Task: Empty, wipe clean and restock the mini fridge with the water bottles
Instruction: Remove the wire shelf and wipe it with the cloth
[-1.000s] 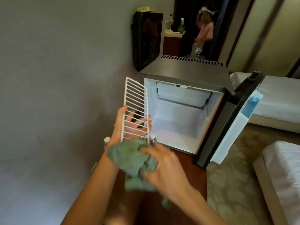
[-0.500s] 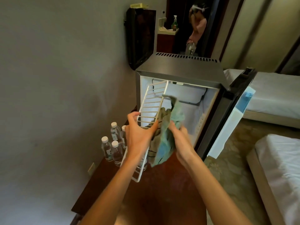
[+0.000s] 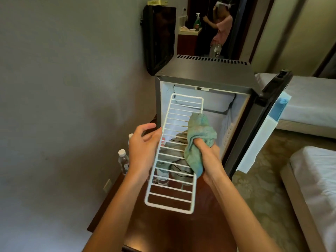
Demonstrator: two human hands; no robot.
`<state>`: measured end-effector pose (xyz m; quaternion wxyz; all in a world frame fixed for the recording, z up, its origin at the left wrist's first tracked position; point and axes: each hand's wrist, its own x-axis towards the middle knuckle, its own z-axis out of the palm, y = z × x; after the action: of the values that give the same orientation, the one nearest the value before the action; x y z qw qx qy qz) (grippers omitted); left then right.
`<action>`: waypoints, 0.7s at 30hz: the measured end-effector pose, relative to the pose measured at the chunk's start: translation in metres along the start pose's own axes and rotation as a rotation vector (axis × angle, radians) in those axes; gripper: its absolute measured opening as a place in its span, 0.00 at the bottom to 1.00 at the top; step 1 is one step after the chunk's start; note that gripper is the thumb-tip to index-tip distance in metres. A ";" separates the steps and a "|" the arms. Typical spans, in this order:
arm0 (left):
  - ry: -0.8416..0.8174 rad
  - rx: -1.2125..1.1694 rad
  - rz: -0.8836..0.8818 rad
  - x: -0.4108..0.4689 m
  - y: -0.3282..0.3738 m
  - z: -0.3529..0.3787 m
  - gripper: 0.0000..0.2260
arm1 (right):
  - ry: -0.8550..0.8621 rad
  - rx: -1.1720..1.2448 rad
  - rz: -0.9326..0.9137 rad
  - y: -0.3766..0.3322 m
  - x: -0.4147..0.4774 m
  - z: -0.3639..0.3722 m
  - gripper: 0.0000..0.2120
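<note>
Front and centre, held up before the open mini fridge [image 3: 203,77], is the white wire shelf [image 3: 174,153], tilted with its far end toward the fridge mouth and its near end over the dark wooden cabinet top [image 3: 163,230]. Left hand [image 3: 143,148] grips the shelf's left rail about halfway along, thumb on the near side, index finger lifted and loosely spread. Right hand [image 3: 209,155] is fisted tight around a bunched green cloth [image 3: 198,140], pressing it against the shelf's right edge; more of the cloth shows through the wires behind the shelf.

Fridge interior looks white and bare, though the shelf and cloth screen much of the lower cavity. Its door [image 3: 261,128] stands swung wide to the right, with a pale blue door-bin [image 3: 278,110] near the top.

Water bottles now: one white-capped bottle [image 3: 123,160] stands on the cabinet top by the grey wall [image 3: 63,88], left of the left wrist; another cap [image 3: 130,136] peeks out just behind that hand, and a clear bottle [image 3: 162,176] is seen through the shelf's lower wires. How many stand there altogether, I cannot tell, as the hand and shelf cover them.

Farther out, a dark wall-mounted television [image 3: 160,37] hangs above the fridge, white beds [image 3: 312,99] lie to the right, and a second person in pink [image 3: 222,28] stands in the far doorway beside a green spray bottle [image 3: 197,20].
</note>
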<state>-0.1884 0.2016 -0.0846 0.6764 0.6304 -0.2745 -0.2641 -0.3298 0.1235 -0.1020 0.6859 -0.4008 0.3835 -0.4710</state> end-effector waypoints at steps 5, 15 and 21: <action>-0.126 -0.232 -0.119 -0.015 -0.006 0.010 0.12 | -0.019 -0.017 -0.038 0.006 -0.002 0.003 0.05; -0.154 -0.012 0.141 -0.018 -0.015 0.011 0.14 | 0.160 -0.473 -0.790 -0.039 0.021 0.004 0.23; -0.123 0.116 0.292 -0.019 0.003 0.022 0.13 | 0.019 -1.110 -1.138 -0.107 0.042 0.040 0.30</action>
<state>-0.2174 0.1997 -0.0813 0.6518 0.6044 -0.4191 -0.1847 -0.3185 0.0654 0.0045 0.0367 -0.8145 0.3043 -0.4926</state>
